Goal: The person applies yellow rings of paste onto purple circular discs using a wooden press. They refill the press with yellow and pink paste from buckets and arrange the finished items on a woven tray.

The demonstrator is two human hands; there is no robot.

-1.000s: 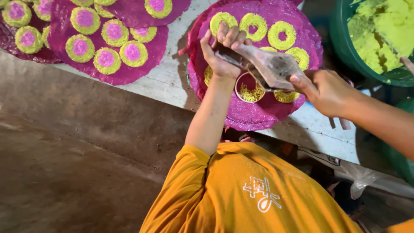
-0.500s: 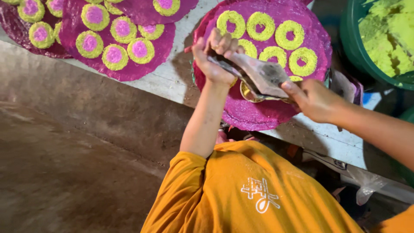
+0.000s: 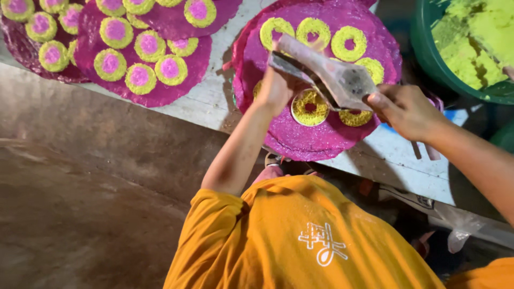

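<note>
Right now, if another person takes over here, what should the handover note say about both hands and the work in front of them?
Left hand: grips one end of the grey metal tool, held over the magenta disc.
Right hand: holds the tool's other end.
Things: the disc lies on the white board; the green tub of yellow-green mix is at the right.
Done: several yellow rings on this disc, centres unfilled; the discs at left carry rings with pink centres.
Left: bare space remains at this disc's near edge.

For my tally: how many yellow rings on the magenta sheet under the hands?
7 rings: three at far edge, one beside grey metal tool, two below it, one behind left hand; maybe more hidden.
</note>
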